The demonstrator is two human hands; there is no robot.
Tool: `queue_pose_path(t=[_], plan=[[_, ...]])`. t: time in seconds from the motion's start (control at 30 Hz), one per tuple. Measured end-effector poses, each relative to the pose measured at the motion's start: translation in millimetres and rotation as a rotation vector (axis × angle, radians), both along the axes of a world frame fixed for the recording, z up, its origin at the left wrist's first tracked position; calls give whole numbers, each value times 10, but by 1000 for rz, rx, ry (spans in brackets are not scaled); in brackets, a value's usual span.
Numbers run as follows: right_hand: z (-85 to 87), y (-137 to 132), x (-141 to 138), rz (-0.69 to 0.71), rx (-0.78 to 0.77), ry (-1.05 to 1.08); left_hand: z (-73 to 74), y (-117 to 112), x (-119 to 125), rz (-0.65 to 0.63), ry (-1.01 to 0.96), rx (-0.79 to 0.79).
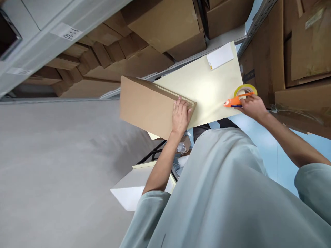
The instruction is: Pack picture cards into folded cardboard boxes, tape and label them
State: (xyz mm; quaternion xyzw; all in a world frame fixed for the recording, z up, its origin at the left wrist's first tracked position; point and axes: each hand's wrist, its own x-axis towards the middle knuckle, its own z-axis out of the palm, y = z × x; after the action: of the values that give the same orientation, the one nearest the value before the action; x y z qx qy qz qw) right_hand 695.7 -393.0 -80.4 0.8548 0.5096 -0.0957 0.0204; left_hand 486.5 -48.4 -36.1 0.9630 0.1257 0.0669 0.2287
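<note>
A closed brown cardboard box (144,103) lies on the left part of a pale cream tabletop (207,89). My left hand (180,115) rests flat on the box's near right end, fingers stretched out over its top edge. My right hand (252,106) is at the table's right edge, fingers closed round the handle of an orange tape dispenser (236,100) that carries a yellowish tape roll (245,90). The dispenser sits on the tabletop, apart from the box.
A white paper slip (220,55) lies at the table's far end. Shelves of cardboard boxes (165,24) stand behind and boxes (307,44) to the right. A white box (134,187) sits low beside my left arm. Grey floor (51,165) spreads left.
</note>
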Motion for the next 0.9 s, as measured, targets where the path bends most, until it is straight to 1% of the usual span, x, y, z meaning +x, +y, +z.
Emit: queue_pose_path(t=[0.07, 0.13, 0.27, 0.4, 0.53, 0.6, 0.67, 0.73, 0.8, 0.83, 0.9], plan=[[29, 148, 158, -14, -11, -57, 7, -17, -18, -8, 14, -6], [47, 422, 250, 3, -12, -64, 22, -43, -52, -33, 29, -6], [97, 976, 340, 26, -24, -27, 68, -118, -149, -93, 59, -12], [147, 1307, 367, 90, -22, 0, 101, -240, -277, -131, 75, -32], [174, 1535, 255, 197, -85, 15, 87, -419, -433, -168, 62, -22], [187, 1638, 108, 261, -126, 27, 64, -498, -489, -174, 62, -24], [201, 1736, -91, 288, -134, 41, 32, -545, -517, -172, 56, -24], [220, 1834, -294, 271, -111, 55, -6, -554, -525, -178, 32, -17], [254, 1943, -425, 204, -63, 73, -47, -540, -529, -199, 2, -14], [283, 2002, -445, 143, -40, 84, -66, -531, -535, -211, -8, -20], [377, 2119, -385, -8, -7, 105, -96, -525, -556, -236, -16, -41]])
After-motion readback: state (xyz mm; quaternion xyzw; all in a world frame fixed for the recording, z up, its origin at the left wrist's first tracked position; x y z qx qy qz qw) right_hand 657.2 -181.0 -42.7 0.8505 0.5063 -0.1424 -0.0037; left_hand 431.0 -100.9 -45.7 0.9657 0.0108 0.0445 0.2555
